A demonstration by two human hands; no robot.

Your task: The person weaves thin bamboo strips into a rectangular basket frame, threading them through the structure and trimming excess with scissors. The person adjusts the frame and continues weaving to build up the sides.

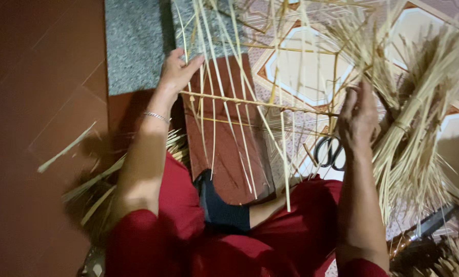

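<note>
Red clothes point(198, 246) are filling the bottom of the view, closest of all, with a dark blue patch between the knees. Going left, loose straw bits point(67, 149) are lying on the brown floor point(34, 77). Next, the left hand point(177, 72), wearing a thin silver bracelet point(156, 117), is reaching up with fingers spread apart, touching the thin straw strips point(224, 92) hanging down in the middle. A straw stick point(255, 103) is running sideways between both hands, and the strips are crossing over it. Under them, black scissors point(330, 152) are lying on the patterned floor tiles point(301, 66). The right hand point(358, 120) is resting at the stick's right end, fingers close together, but I cannot tell if it is gripping. Just right of it, a big straw bundle point(414, 133), tied with bands, is leaning.
</note>
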